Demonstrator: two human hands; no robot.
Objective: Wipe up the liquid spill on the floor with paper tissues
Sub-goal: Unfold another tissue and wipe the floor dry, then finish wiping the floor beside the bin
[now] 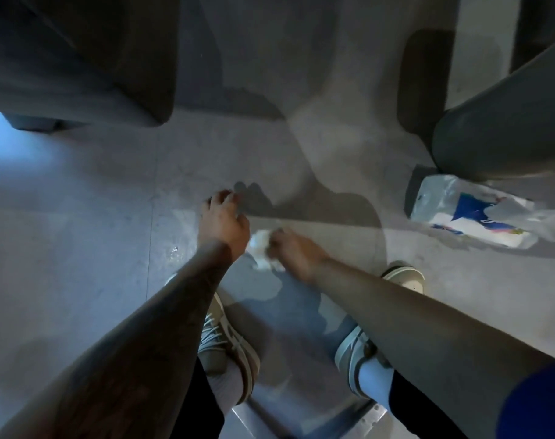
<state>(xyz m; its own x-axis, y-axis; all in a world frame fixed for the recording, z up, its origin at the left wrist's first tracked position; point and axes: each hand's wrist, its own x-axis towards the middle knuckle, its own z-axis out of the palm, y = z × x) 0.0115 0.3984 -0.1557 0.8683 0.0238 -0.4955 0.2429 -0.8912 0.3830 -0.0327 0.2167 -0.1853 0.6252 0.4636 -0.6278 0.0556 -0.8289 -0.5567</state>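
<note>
My right hand (293,253) holds a crumpled white paper tissue (261,248) down near the grey tiled floor, just ahead of my feet. My left hand (223,221) hovers beside it on the left, fingers curled and spread, holding nothing that I can see. A few shiny drops of liquid (174,252) glint on the tile left of my left forearm. The tissue is blurred, and whether it touches the floor I cannot tell.
A plastic pack of paper tissues (469,213), torn open, lies on the floor at the right. Dark furniture (79,58) fills the upper left, and a dark rounded piece (497,131) the upper right. My two shoes (228,346) stand below my hands, with a metal strip (304,423) between them.
</note>
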